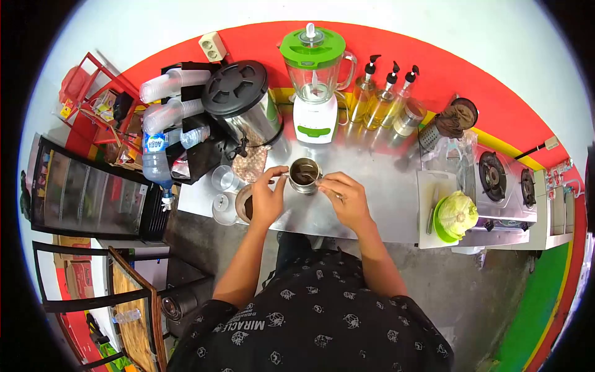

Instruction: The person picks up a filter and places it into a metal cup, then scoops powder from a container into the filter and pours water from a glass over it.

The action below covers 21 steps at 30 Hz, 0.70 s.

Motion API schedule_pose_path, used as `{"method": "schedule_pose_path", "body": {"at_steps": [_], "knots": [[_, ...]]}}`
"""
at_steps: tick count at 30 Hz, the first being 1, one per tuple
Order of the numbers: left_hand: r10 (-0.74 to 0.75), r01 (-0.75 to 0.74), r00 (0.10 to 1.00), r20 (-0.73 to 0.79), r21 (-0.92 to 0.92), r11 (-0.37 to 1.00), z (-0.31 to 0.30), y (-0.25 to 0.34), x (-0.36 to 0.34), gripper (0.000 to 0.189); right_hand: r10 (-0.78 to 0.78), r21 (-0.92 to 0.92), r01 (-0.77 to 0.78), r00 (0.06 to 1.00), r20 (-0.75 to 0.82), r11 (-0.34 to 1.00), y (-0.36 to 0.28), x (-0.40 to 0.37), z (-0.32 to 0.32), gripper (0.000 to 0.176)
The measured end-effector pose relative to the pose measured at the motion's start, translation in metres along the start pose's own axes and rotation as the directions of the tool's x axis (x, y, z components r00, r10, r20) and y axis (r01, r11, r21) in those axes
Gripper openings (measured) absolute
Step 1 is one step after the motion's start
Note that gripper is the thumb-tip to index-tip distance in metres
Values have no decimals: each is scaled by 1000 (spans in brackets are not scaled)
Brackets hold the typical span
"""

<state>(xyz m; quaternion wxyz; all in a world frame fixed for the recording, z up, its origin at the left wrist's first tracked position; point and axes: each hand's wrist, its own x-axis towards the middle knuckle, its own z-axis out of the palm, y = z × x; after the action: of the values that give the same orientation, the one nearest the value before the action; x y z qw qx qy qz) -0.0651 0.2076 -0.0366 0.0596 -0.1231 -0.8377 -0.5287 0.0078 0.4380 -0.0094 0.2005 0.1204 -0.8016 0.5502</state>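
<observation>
A small metal cup (304, 188) with dark liquid in it stands on the steel counter (384, 204), in front of the blender. My left hand (268, 199) is at the cup's left side, with thumb and fingers pinched at its edge. At the right side, my right hand (344, 198) pinches a thin metal spoon (310, 176) whose end dips into the cup. Left of my left hand are a brown bowl (240, 205) with dark powder and a clear plastic cup (223, 178).
Behind are a green-lidded blender (315, 127), a steel drink dispenser (238, 93) and several pump bottles (379, 105). Stacked plastic cups (173, 84) are at left. To the right, a cabbage (457, 214) sits in a green bowl on a cutting board (427, 186), beside a gas stove (508, 198).
</observation>
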Motion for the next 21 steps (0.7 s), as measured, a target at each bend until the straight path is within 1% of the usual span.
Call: {"method": "schedule_pose_path", "body": {"at_steps": [2,4,6,8,9,11,12,13,14,15,17,18,20,21], "knots": [[-11,11,1000,-12,-34,999,1,-1,0,22,-26,-37,25,999,-29,999,-6,3,-6,16],[13,-14,1000,-12,-36,999,1,-1,1,22,-17,-46,12,994,-109,999,-11,6,-11,13],[48,-49,999,-15,-50,998,2,-1,0,21,-14,-52,7,992,-122,999,-11,6,-13,12],[26,-25,1000,9,-95,995,4,-2,0,19,158,21,-158,987,-24,987,-12,7,-12,12],[14,-11,1000,24,-116,993,4,-3,-1,18,161,20,-161,987,-25,987,-7,6,-6,12],[-15,20,999,44,-119,993,3,-5,-1,19,203,116,-189,971,-129,975,7,6,8,12],[-41,48,997,58,-123,991,4,-5,0,19,204,115,-190,970,-131,975,6,7,8,12],[-40,47,997,59,-123,991,5,-6,0,19,180,105,-164,970,-165,981,5,8,9,12],[-7,13,999,44,-152,988,7,-8,-1,19,156,95,-139,968,-198,986,4,10,9,12],[26,-21,999,26,-180,983,7,-7,-1,19,155,96,-138,968,-197,986,-2,13,6,12],[27,-20,999,35,-170,985,5,-8,0,18,-16,-67,3,982,-187,998,-15,17,-3,11],[27,-20,999,46,-161,987,5,-7,-1,18,-12,-68,0,983,-184,998,-12,16,-2,11],[18,-9,998,53,-164,986,5,-6,-1,18,-102,-239,79,991,-84,968,-5,12,0,11],[15,-6,998,57,-165,986,5,-6,-1,18,-103,-237,82,991,-80,968,-5,9,2,11]]}}
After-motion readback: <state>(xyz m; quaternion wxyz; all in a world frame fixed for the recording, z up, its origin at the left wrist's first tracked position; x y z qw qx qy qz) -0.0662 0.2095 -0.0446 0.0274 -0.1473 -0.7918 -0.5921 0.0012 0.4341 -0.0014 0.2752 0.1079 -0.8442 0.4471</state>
